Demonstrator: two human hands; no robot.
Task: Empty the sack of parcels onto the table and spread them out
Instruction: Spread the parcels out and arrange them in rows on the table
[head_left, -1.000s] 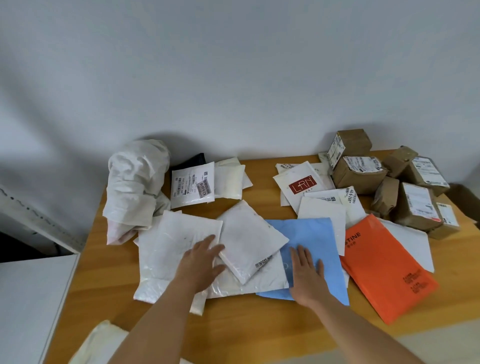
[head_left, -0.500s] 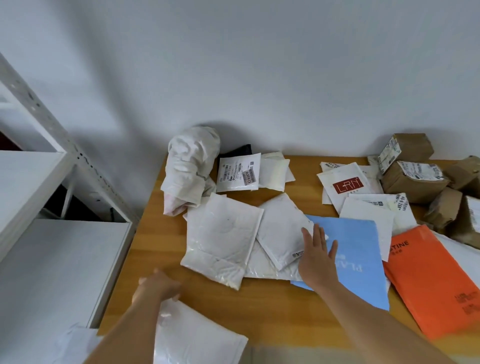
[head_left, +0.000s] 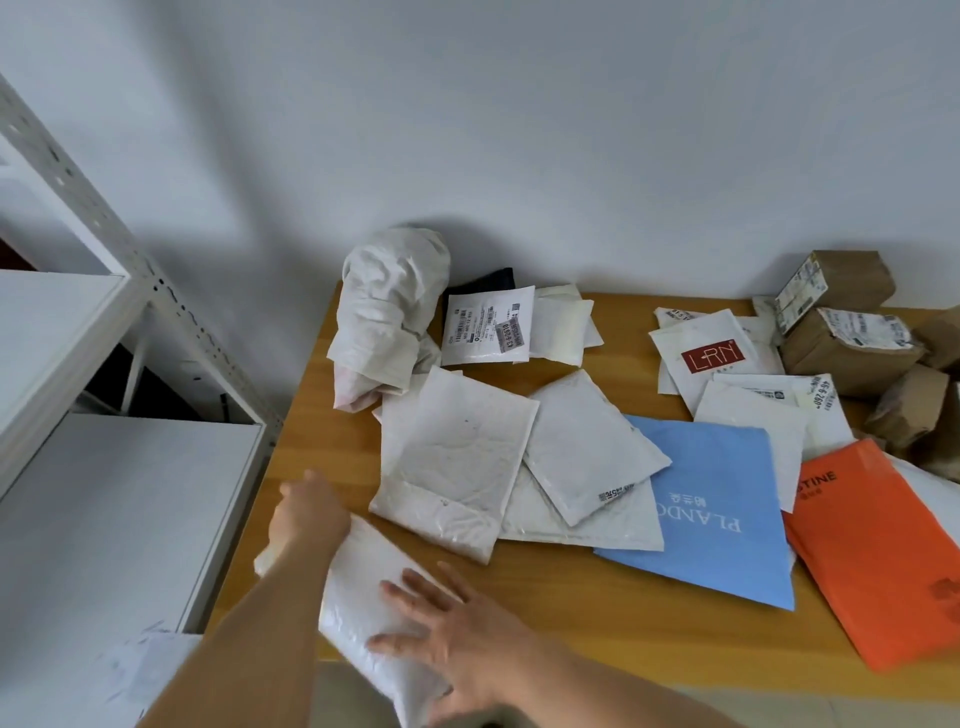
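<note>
A white padded mailer (head_left: 363, 587) lies at the near left corner of the wooden table (head_left: 571, 587), overhanging the front edge. My left hand (head_left: 309, 517) grips its far end. My right hand (head_left: 452, 631) rests flat on its near part with fingers spread. The crumpled white sack (head_left: 389, 306) stands at the back left corner. Two more white padded mailers (head_left: 457, 457) (head_left: 587, 447) overlap in the middle, beside a blue mailer (head_left: 722, 514) and an orange mailer (head_left: 872, 551).
A labelled white parcel (head_left: 488, 327) and a white parcel with a red logo (head_left: 711, 353) lie near the back. Brown boxes (head_left: 841, 343) pile up at the back right. A white metal shelf unit (head_left: 104, 467) stands close against the table's left side.
My left hand left the middle pile and took hold of a white mailer at the near left corner. My right hand came off the blue mailer onto that mailer. The view swung left.
</note>
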